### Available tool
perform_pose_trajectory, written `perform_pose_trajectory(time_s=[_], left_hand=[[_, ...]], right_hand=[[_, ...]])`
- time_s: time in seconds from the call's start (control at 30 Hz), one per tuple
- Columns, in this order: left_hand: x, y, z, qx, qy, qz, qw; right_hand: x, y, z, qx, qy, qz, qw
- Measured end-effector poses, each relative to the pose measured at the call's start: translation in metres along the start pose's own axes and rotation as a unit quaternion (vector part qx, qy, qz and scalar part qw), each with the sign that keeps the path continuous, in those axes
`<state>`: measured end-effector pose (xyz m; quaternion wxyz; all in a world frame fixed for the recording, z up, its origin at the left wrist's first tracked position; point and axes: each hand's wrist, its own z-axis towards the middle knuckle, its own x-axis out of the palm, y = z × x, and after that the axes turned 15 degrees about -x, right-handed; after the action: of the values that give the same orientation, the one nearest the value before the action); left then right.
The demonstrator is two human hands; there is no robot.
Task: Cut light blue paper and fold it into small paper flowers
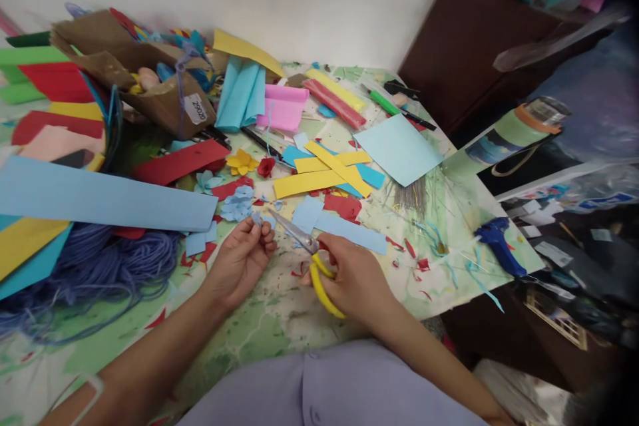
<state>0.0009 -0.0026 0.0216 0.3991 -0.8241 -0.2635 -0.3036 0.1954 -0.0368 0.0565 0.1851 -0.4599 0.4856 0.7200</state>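
Note:
My left hand pinches a small light blue paper piece between thumb and fingers. In my right hand are scissors with yellow handles, their blades pointing at the left hand and seemingly together. The blade tip stops a little short of the blue piece. Just beyond the left hand lies a pile of cut light blue petals. Light blue paper strips rest behind the scissors. A yellow paper flower and a red paper flower sit farther back.
Yellow strips cross over blue ones at the middle. A pale blue sheet covers part of a bundle of thin wires. Blue yarn and a brown paper bag stand left. A blue glue gun lies at the right edge.

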Motion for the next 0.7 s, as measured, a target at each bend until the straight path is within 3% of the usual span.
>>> perform_pose_trajectory(time_s=[0.2,0.7], left_hand=[[-0.003,0.003,-0.001,0.028,-0.006,0.004,1.0],[-0.001,0.008,-0.001,0.022,-0.019,0.04,0.999]], right_hand=[[0.012,0.007,0.01,-0.005,0.044,-0.101,0.994],[0.016,0.009,0.015,-0.045,0.082,-0.072,0.993]])
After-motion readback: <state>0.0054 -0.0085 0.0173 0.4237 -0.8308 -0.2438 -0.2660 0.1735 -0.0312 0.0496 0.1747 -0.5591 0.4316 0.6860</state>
